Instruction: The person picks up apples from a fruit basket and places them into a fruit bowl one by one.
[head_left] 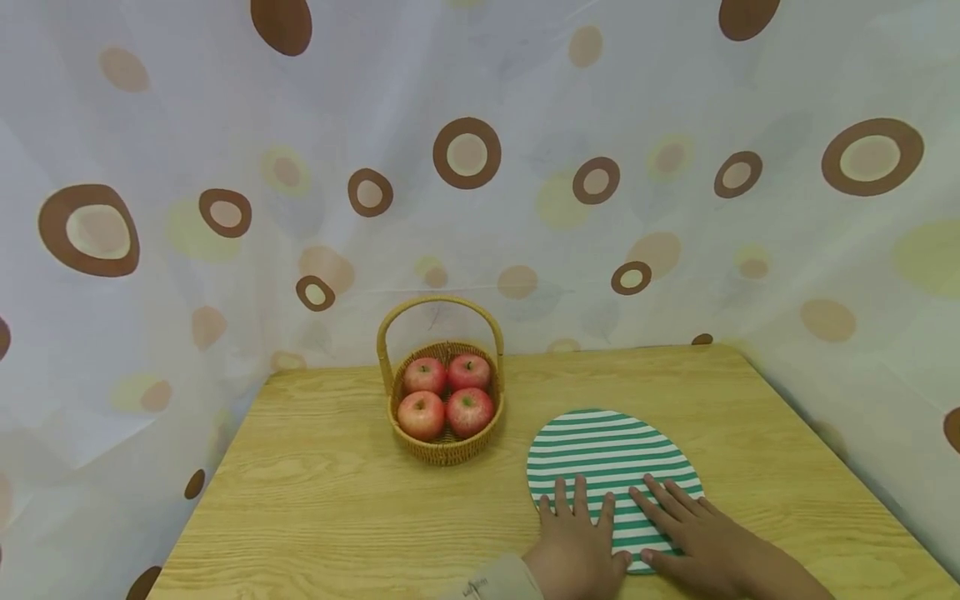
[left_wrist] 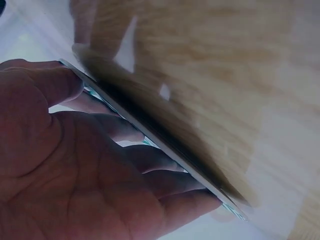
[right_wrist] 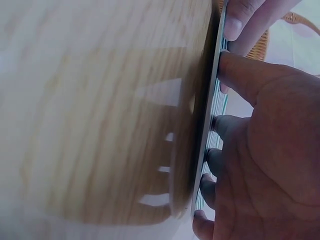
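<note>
A round placemat (head_left: 600, 450) with green and white stripes lies on the right half of the table. My left hand (head_left: 576, 546) rests on its near left part, fingers straight and spread. On its near right part lies my right hand (head_left: 708, 537), also with straight, spread fingers. The thumbs point toward each other near the front rim. From the left wrist, the fingertips of the left hand (left_wrist: 85, 165) touch the striped face by the thin edge. The right wrist view shows the right hand's fingertips on the stripes, with the other hand's thumb (right_wrist: 234, 27) above.
Behind and left of the placemat stands a wicker basket (head_left: 444, 454) with a tall arched handle. Several red apples (head_left: 470, 412) sit inside it. The wood-grain table (head_left: 315, 500) is bordered at the back and sides by a spotted curtain (head_left: 525, 92).
</note>
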